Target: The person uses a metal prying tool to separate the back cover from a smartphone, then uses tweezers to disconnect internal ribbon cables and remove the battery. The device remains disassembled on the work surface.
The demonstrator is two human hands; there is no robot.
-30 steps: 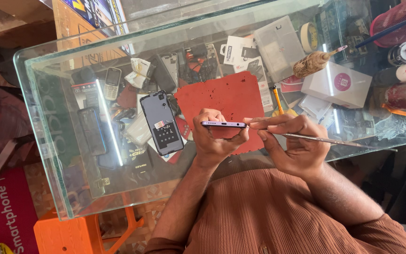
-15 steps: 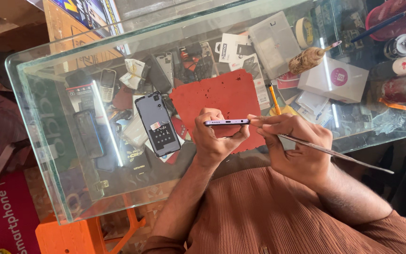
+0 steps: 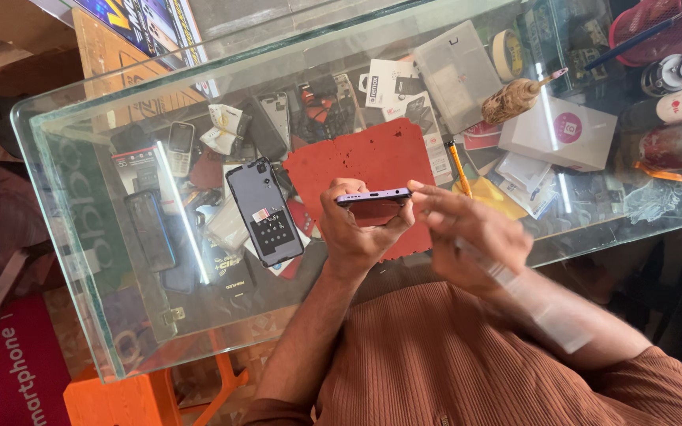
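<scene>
We hold the slim purple-edged smartphone (image 3: 372, 196) on its edge in our left hand (image 3: 357, 233), fingers wrapped around it, above the red mat (image 3: 357, 158). Our right hand (image 3: 467, 237) pinches a thin, blurred metal tool (image 3: 530, 296) beside it. The phone looks closed; the dark back cover (image 3: 264, 211) lies apart on the glass table (image 3: 80, 237).

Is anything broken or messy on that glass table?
Yes. A phone back lies open on the glass, inner side up, with no cover. The red mat has dark specks on it. The left hand holds a phone edge-up, and the right hand is too blurred to show its tool clearly.
</scene>
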